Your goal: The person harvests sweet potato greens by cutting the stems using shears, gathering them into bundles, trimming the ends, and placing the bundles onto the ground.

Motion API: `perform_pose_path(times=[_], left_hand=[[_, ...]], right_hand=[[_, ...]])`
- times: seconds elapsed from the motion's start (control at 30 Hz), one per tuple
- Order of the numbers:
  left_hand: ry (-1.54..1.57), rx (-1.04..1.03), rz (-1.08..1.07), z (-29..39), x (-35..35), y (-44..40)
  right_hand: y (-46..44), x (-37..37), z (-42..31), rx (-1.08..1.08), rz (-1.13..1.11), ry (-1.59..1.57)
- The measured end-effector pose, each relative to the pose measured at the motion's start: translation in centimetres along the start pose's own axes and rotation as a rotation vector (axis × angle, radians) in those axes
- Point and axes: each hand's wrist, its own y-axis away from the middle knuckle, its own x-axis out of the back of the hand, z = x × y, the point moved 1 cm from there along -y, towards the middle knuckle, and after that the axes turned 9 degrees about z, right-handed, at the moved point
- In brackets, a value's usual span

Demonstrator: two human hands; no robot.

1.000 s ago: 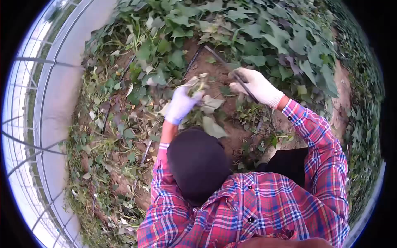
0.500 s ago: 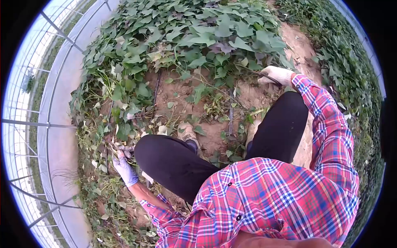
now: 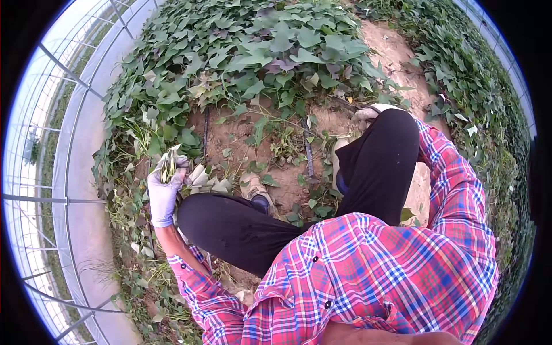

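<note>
My left hand (image 3: 165, 187), in a pale glove, is closed around a bunch of leafy vine cuttings (image 3: 171, 163) beside my left knee. Pale undersides of leaves stick up past its fingers and spread to the right of the hand. Farther right, my right hand (image 3: 368, 113), also gloved, is partly hidden behind my right knee. Its fingers are closed on a thin, dark tool (image 3: 345, 103) that points left toward the foliage; the tool's kind is unclear. Dense green vines (image 3: 270, 52) grow just ahead of both hands.
Bare soil (image 3: 230, 132) with scattered leaves lies between my shoes. Dark drip lines (image 3: 309, 148) run along it. A sandy furrow (image 3: 397, 54) and another leafy row (image 3: 460, 75) are on the right. At the left stands a greenhouse wall with metal pipes (image 3: 66, 198).
My left hand has risen forward from the ground, bringing leafy cuttings up with it. My right hand has shifted slightly left and is now more covered by my knee.
</note>
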Motion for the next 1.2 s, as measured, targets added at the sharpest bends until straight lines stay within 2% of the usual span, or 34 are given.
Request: perform_pose_path(times=[0.07,0.1,0.17,0.2,0.23,0.3,0.33,0.4,0.47,0.5,0.53,0.57,0.6,0.7,0.73,0.77,0.83,0.87,0.97,1.0,1.1,1.13,1.2], left_hand=[[-0.137,0.007,-0.079,1.6,-1.8,-2.2],[-0.162,0.039,-0.127,1.9,-2.9,-3.7],[-0.319,0.066,-0.25,2.3,-6.0,-6.6],[-0.37,0.057,-0.32,2.8,-8.2,-7.8],[-0.612,0.141,-0.415,3.2,-9.8,-9.2],[-0.92,-0.069,-0.508,1.0,-13.3,-12.2],[-1.047,-0.135,-0.641,1.8,-16.2,-13.2],[-1.076,-0.373,-0.689,-2.4,-20.4,-16.0],[-1.137,-0.24,-0.78,-4.6,-25.8,-18.5],[-1.13,-0.246,-0.8,-7.4,-28.0,-20.1],[-1.119,-0.258,-0.82,-11.3,-30.1,-21.4],[-1.062,-0.255,-0.786,-14.8,-31.9,-22.4],[-1.114,-0.25,-0.767,-17.5,-33.6,-23.1],[-1.283,-0.129,-0.783,-24.9,-36.1,-23.2],[-1.337,-0.074,-0.79,-27.9,-36.0,-22.4],[-1.391,-0.114,-0.872,-29.5,-35.8,-21.2],[-1.326,-0.151,-0.592,-32.1,-35.3,-18.9],[-1.294,-0.409,-0.549,-31.7,-34.4,-18.0],[-1.149,-0.42,-0.503,-29.8,-33.5,-18.5],[-1.132,-0.439,-0.403,-29.9,-33.5,-19.0],[-0.993,-0.186,-0.309,-26.3,-35.2,-21.4],[-1.018,-0.133,-0.344,-26.2,-36.0,-22.3],[-1.06,-0.022,-0.434,-26.2,-37.7,-24.3]], right_hand=[[-0.3,-0.8,2.7,-0.117,0.006,-0.116],[-2.4,-0.6,0.9,0.065,-0.095,-0.113],[-6.4,-0.9,-1.7,-0.973,-0.126,-0.36],[-7.1,-2.3,2.2,-0.914,-0.095,-0.453],[-8.5,-2.8,3.8,-0.886,-0.1,-0.363],[-11.5,-4.4,9.1,-0.743,-0.07,-0.136],[-12.9,-4.5,10.8,-0.69,-0.068,-0.071],[-15.5,-5.2,14.8,-0.6,-0.039,0.122],[-16.5,-4.7,18.0,-0.53,0.116,0.269],[-16.6,-4.1,19.5,-0.675,0.15,0.138],[-16.7,-2.7,19.1,-0.852,0.196,0.148],[-16.6,-2.6,23.1,-0.904,0.173,0.179],[-16.0,-1.0,21.0,-0.839,0.251,-0.011],[-13.9,-3.4,29.1,-0.806,0.246,0.092],[-13.5,-3.1,26.6,-0.923,0.208,-0.163],[-12.9,-3.4,25.4,-0.968,0.241,-0.301],[-12.1,-3.8,22.0,-0.999,0.308,-0.463],[-11.6,-3.7,21.0,-0.977,0.28,-0.518],[-9.4,-5.0,18.1,-0.92,0.174,-0.683],[-8.7,-5.8,17.6,-0.905,0.135,-0.767],[-6.6,-9.6,19.1,-0.999,0.028,-0.784],[-7.1,-9.4,17.7,-0.988,0.074,-0.889],[-7.7,-10.2,19.2,-0.962,-0.049,-0.814]])
